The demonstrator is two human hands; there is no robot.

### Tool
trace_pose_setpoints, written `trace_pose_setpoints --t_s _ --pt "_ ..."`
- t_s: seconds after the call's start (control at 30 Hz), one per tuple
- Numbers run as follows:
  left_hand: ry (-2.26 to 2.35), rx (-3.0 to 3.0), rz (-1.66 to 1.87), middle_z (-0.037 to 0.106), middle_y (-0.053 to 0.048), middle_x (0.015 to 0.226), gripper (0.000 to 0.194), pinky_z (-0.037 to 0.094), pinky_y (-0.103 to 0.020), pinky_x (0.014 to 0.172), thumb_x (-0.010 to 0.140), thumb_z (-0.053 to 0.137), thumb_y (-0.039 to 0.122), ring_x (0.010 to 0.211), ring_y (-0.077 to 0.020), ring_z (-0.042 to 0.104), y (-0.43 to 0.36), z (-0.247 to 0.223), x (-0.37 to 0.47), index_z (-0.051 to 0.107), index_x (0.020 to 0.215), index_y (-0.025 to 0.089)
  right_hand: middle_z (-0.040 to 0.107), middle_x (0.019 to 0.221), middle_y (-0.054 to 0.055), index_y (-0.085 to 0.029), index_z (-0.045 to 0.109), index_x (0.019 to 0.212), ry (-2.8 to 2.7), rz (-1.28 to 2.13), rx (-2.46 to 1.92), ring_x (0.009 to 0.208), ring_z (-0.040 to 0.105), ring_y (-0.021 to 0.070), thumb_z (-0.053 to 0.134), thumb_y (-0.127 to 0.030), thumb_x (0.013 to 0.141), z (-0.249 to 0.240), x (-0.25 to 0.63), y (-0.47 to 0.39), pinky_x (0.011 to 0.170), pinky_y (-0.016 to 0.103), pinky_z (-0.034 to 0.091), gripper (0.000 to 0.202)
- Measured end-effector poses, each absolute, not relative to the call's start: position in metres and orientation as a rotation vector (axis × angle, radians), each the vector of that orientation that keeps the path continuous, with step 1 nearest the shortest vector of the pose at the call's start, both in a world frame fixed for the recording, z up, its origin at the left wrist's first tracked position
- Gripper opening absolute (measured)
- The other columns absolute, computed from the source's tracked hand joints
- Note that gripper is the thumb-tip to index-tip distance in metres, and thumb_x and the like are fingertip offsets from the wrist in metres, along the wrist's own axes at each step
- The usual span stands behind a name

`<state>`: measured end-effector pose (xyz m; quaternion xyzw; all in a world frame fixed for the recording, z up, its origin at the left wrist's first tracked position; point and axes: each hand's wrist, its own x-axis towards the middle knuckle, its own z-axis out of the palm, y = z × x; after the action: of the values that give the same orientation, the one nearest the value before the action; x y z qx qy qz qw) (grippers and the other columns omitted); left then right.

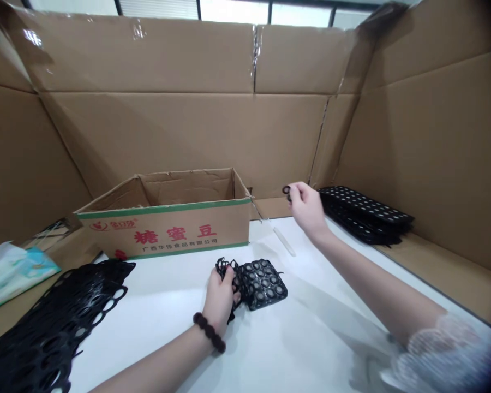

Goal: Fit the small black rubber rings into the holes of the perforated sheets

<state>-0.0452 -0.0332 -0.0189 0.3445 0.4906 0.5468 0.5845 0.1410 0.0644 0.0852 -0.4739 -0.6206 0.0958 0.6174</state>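
My left hand [222,295], with a dark beaded bracelet on its wrist, is closed around a bunched black rubber sheet. From that hand a square section of the black sheet [265,283], with rows of raised rings, reaches over the white table. Raised to the right, my right hand [306,207] pinches a small black ring [286,190] between thumb and fingertips. Another small dark bit shows just below the ring; I cannot tell whether it is a separate ring.
An open cardboard box [196,229] with red lettering stands behind my hands. At left lie black sheets with round holes [45,322] and a tissue pack [16,273]. A white stick [284,242] and stacked dotted black sheets [364,210] are at right. Tall cardboard walls [180,131] surround the table.
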Motion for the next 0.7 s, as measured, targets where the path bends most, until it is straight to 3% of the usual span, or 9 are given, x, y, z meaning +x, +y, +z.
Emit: trace_pose_setpoints --t_s 0.13,0.37,0.57,0.7 --pt "1.205 0.815 1.254 0.037 0.008 0.053 0.022 0.027 -0.016 0.035 0.073 0.048 0.035 0.035 -0.0037 0.037 -0.033 -0.021 -0.045 0.035 0.075 0.018 0.057 0.082 0.006 -0.016 0.049 0.087 -1.585 -0.135 -1.019 0.074 0.052 0.0135 0.022 -0.031 0.089 0.116 0.083 0.094 0.067 0.024 0.036 0.031" --pt "1.252 0.811 1.232 0.041 0.007 0.054 0.013 0.034 -0.019 0.038 0.072 0.044 0.022 0.039 -0.007 0.044 -0.038 -0.016 -0.053 0.033 0.079 0.02 0.062 0.083 0.016 -0.011 0.059 0.079 -2.017 -0.115 -1.438 0.083 0.055 0.0242 0.024 -0.038 0.089 0.116 0.032 0.14 0.074 0.035 0.033 0.046" --pt "1.204 0.834 1.214 0.051 0.003 0.065 0.017 0.035 -0.019 0.039 0.072 0.046 0.027 0.04 -0.0065 0.046 -0.035 -0.023 -0.055 0.034 0.083 0.02 0.062 0.072 0.005 -0.015 0.062 0.07 -2.025 -0.154 -1.294 0.077 0.053 0.0184 0.049 -0.039 0.078 0.114 0.04 0.137 0.073 0.03 0.033 0.029" --pt "1.26 0.837 1.195 0.053 0.0 0.066 0.014 0.036 -0.02 0.037 0.072 0.044 0.024 0.04 -0.0081 0.047 -0.035 -0.018 -0.056 0.035 0.081 0.019 0.059 0.067 0.005 -0.013 0.061 0.066 -1.956 -0.072 -1.167 0.072 0.053 0.016 0.031 -0.039 0.086 0.112 0.047 0.117 0.07 0.028 0.034 0.044"
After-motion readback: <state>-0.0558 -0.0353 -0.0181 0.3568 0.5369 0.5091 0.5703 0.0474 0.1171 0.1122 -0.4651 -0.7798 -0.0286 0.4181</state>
